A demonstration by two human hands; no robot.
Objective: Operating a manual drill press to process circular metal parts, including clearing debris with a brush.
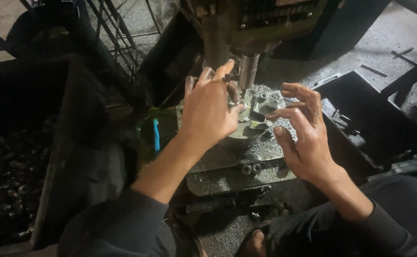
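A person in dark sleeves is working both bare hands at the table of a drill press, where a small grey cast-metal workpiece (261, 114) is sitting in a round fixture directly between them. The left hand (208, 112) is hovering over the near-left side of the piece with fingers spread wide, the thumb seeming to brush the fixture's rim; whether anything is pinched in it cannot be told. The right hand (303, 138) is spreading open just right of the piece, index finger pointing in towards it, holding nothing. Both hands are staying low and to the sides, which is leaving the space under the steel drill spindle (248, 71) free above the piece. Bright metal shavings (265, 147) are lying thick on the grey steel machine table (232, 178) just below the hands, apparently cuttings from the drilling. A green pot with a blue-handled brush (156, 133) is standing just left of the left wrist, within easy reach. A dark crate of small metal parts (9, 176) is sitting far to the left, and a black tray (370, 114) is lying beyond the right hand.
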